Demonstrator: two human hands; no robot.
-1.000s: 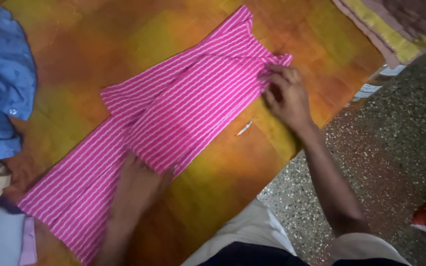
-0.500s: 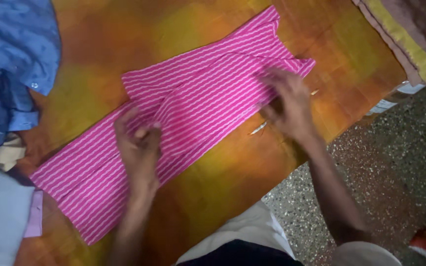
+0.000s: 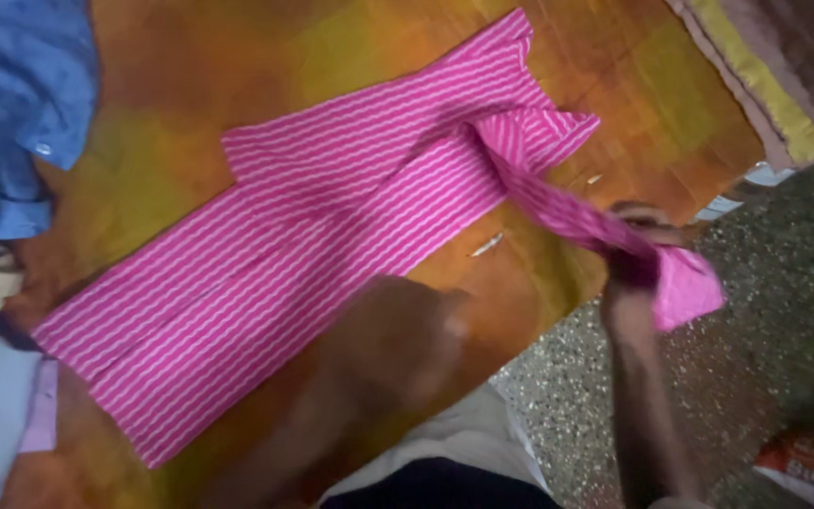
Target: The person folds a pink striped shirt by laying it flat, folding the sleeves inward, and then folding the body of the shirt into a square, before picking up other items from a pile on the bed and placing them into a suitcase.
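Orange-yellow cloth [image 3: 237, 57] covers the table, speckled stone floor [image 3: 765, 311] beside it.

The garment [image 3: 332, 226] is pink with thin white wavy stripes; the counter [image 3: 237, 75] under it is mottled orange and yellow; left of it lies blue cloth [image 3: 11, 104].

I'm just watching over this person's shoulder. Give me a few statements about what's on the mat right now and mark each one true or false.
1. The right hand grips a part of the pink striped garment, lifted off the mat. True.
2. The garment is plain green. False: it is pink with white stripes.
3. A blue shirt lies at the upper left. True.
4. The left hand holds scissors. False: it is blurred above the orange mat, and no tool shows in it.
5. The garment lies on the speckled floor. False: most of it rests on the mat.
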